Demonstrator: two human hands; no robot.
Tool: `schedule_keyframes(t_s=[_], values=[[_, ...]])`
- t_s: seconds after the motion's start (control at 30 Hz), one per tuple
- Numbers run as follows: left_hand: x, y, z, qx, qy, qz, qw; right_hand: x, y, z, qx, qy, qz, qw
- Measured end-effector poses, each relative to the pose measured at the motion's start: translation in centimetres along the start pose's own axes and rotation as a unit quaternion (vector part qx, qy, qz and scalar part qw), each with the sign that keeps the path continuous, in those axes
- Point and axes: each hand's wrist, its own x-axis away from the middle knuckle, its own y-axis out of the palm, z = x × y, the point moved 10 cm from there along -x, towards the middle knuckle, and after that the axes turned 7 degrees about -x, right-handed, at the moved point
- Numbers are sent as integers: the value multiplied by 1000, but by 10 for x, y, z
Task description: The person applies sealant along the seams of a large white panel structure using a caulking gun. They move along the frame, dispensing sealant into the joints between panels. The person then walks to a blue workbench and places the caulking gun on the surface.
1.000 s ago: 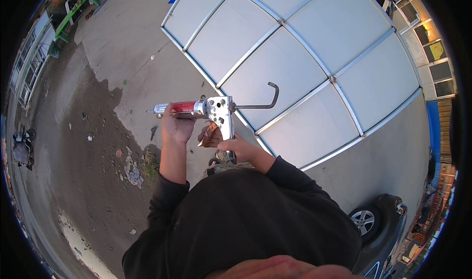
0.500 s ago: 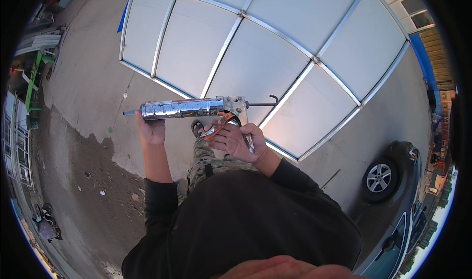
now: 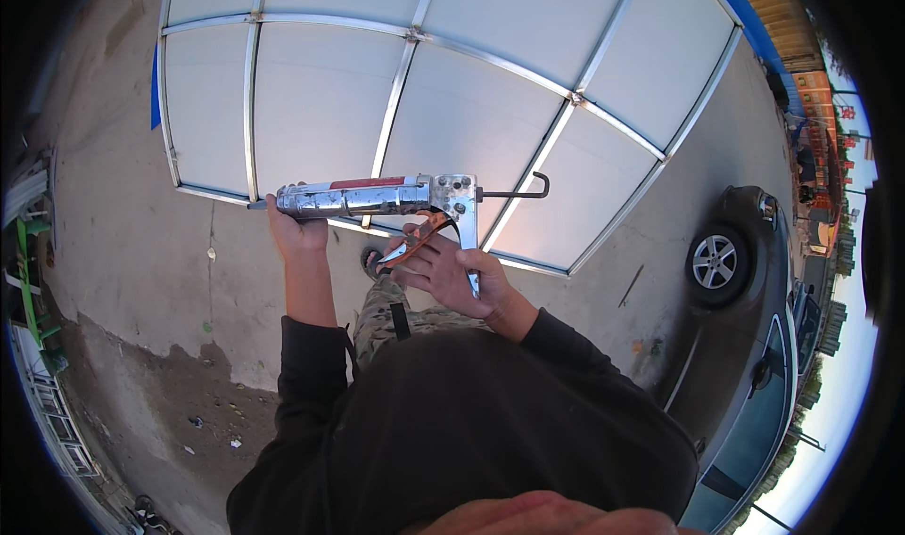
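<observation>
In the head view, 1 caulking gun (image 3: 405, 196) is above the ground (image 3: 603, 323), with the left hand (image 3: 300, 233) closed around the front of its 1 barrel (image 3: 358, 200) and the right hand (image 3: 457, 276) spreading its fingers behind 1 trigger (image 3: 415, 241), thumb over 1 handle (image 3: 469, 240). Beyond is 1 metal frame (image 3: 394, 106) with white panels (image 3: 481, 101); 1 car (image 3: 726, 346), 1 wheel (image 3: 715, 262) showing, stands at right.

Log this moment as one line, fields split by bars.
left hand: supporting caulking gun | right hand: thumb over handle, fingers extended by trigger | ahead: white panels | right: car
</observation>
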Motion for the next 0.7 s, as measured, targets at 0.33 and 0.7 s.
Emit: schedule_keyframes(t_s=[0.33, 0.7], values=[[186, -212, -337, -692, -235, -511, 452, -17, -2, -89, 104, -183, 93, 973], [273, -159, -311, -444, -464, -704, 303, 14, 9, -133, 111, -291, 148, 939]])
